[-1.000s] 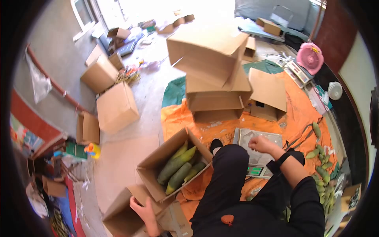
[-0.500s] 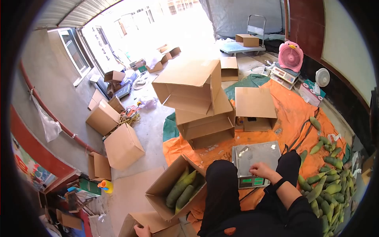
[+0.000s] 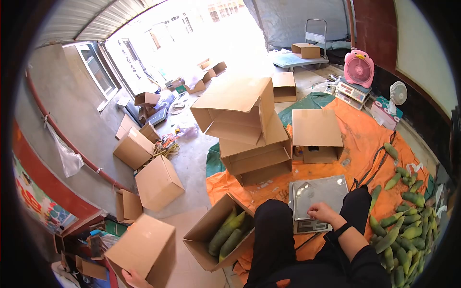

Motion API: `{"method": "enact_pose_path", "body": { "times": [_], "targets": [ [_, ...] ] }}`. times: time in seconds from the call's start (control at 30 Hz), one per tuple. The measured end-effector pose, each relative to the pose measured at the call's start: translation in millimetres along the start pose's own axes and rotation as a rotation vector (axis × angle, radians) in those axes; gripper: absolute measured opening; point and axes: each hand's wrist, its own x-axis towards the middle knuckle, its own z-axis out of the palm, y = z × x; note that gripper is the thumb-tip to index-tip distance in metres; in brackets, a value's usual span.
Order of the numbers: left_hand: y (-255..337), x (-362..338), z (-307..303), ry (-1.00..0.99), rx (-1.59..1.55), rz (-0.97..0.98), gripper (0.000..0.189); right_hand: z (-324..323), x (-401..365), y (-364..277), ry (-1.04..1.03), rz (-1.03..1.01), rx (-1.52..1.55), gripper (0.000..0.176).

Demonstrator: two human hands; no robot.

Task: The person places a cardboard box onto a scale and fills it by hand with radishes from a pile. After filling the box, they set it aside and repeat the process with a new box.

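Observation:
A cardboard box (image 3: pixel 139 242) is raised and tilted at the lower left, with my left hand (image 3: pixel 136 279) gripping its near lower edge; part of that hand is cut off by the frame. My right hand (image 3: pixel 322 211) hovers over or rests on the front of a metal-topped weighing scale (image 3: pixel 319 192), its fingers curled together and nothing visible in them. Between my left hand and my knee stands an open cardboard box (image 3: pixel 201 249) holding several long green radishes (image 3: pixel 225 236). A large pile of the same radishes (image 3: pixel 408 235) lies to my right.
Stacked open boxes (image 3: pixel 249 129) and another box (image 3: pixel 318 132) stand ahead on an orange tarp (image 3: pixel 357 127). More boxes (image 3: pixel 158 182) line the left wall. A pink fan (image 3: pixel 359 69), a small white fan (image 3: pixel 398 92) and a flatbed trolley (image 3: pixel 297 60) are farther back.
My left hand has lifted the cardboard box up and leftward from the floor. My right hand stays by the scale, whose green display no longer shows lit. The view has shifted slightly.

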Motion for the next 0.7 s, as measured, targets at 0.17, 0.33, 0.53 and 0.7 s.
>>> {"method": "enact_pose_path", "body": {
  "times": [0.17, 0.33, 0.53, 0.7],
  "targets": [
    [83.2, 17.8, 11.1, 0.004, -0.631, 0.106, 0.031, -2.0, 1.4, -0.9, -0.006, 0.066, 0.049, 0.018],
    [152.0, 27.7, 28.9, 0.139, -0.723, 0.282, 0.028, -4.9, -0.8, 1.1, -0.022, 0.057, 0.04, 0.016],
    [262.4, 30.3, 85.1, 0.151, -1.09, 0.365, 0.026, -3.6, -3.1, 1.1, 0.021, 0.031, 0.005, 0.016],
    [340.7, 38.2, 156.8, 0.009, -1.276, 0.48, 0.025, -4.2, -14.4, -9.9, 0.076, -0.022, -0.245, 0.021]
  ]
}}
